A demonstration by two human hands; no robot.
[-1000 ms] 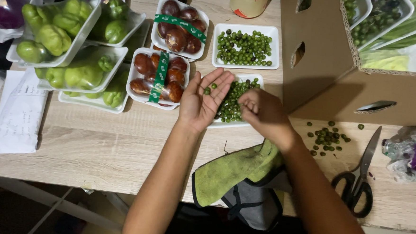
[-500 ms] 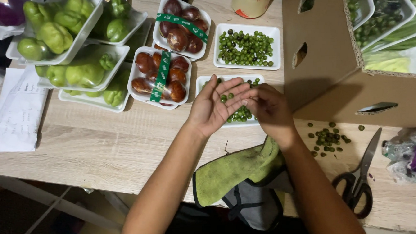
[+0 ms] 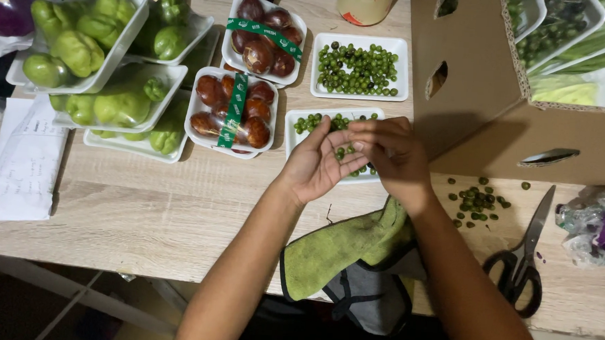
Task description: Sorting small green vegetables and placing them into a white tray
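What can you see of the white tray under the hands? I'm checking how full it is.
The near white tray is a shallow rectangular foam-looking dish with rounded corners, lying flat on the wooden table. It holds small green peas, loosely scattered with bare white showing. The left hand and right hand cover its middle and right side, so its full contents are hidden. A tray of brown fruit sits close on its left.

Green-banded white trays (image 3: 234, 111) sit left of a cardboard box (image 3: 486, 97) (brown, holed).

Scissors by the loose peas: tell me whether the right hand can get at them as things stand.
Probably yes. The scissors lie uncovered on the table, just beyond the right hand, with only scattered loose peas between them.
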